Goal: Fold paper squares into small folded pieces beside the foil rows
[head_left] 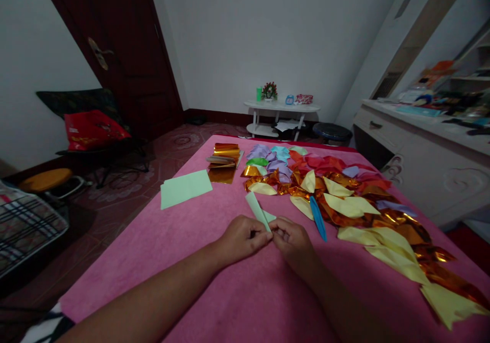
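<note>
A partly folded sheet of pale green paper [257, 209] is pinched between my two hands, low over the pink table cover. My left hand [245, 237] grips its near edge with thumb and forefinger. On the other side, my right hand [293, 240] has its fingertips closed on the same near corner, touching my left thumb. The paper's long strip points away to the upper left, and a triangular flap shows on its right. A narrow blue folded paper piece [318, 218] lies just right of my right hand. My fingertips hide the lower end of the paper.
Flat pale green sheets [186, 188] lie to the left, with a stack of shiny gold sheets [222, 164] behind. Many folded paper pieces [350, 205] in yellow, gold, red and purple cover the table's right side. Beyond stand a small white table [268, 105] and a black stool [332, 131].
</note>
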`<state>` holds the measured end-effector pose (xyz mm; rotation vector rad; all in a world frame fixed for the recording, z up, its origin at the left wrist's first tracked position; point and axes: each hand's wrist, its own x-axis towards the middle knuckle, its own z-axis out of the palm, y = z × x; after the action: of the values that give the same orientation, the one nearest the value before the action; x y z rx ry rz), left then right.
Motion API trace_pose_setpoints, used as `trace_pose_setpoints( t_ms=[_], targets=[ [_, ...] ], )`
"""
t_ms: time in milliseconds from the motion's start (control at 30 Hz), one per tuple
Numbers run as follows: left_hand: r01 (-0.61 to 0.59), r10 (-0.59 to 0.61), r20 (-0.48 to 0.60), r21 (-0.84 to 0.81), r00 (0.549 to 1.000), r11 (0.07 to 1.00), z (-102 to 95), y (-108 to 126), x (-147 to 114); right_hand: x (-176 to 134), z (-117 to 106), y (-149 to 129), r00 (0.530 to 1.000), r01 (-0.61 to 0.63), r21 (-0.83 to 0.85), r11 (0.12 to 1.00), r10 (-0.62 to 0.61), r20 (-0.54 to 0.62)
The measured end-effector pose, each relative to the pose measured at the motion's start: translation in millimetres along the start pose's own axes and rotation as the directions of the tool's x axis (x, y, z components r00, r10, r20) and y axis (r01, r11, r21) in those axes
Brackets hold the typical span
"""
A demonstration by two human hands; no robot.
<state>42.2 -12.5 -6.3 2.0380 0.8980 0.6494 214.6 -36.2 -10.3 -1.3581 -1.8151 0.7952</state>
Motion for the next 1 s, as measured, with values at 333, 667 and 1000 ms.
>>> trace_pose_setpoints(
  t_ms=[333,667,1000],
  targets=[
    [-0.007,0.007,-0.001,0.022,1.000,1.000,0.4,1.0,-0.2,-0.9,-0.2,1.2,1.000,-0.008,0.011,1.000,0.008,-0.002],
    [-0.017,0.017,0.001,0.038,1.000,0.999,1.1,-0.3,0.1,-1.5,-0.9,0.3,1.000,0.002,-0.005,1.000,-0.002,-0.008],
    [-0.022,0.022,-0.001,0.048,1.000,0.999,0.5,-0.1,0.3,-1.5,3.4,5.4,1.000,0.025,-0.006,1.000,-0.025,-0.014]
  ],
)
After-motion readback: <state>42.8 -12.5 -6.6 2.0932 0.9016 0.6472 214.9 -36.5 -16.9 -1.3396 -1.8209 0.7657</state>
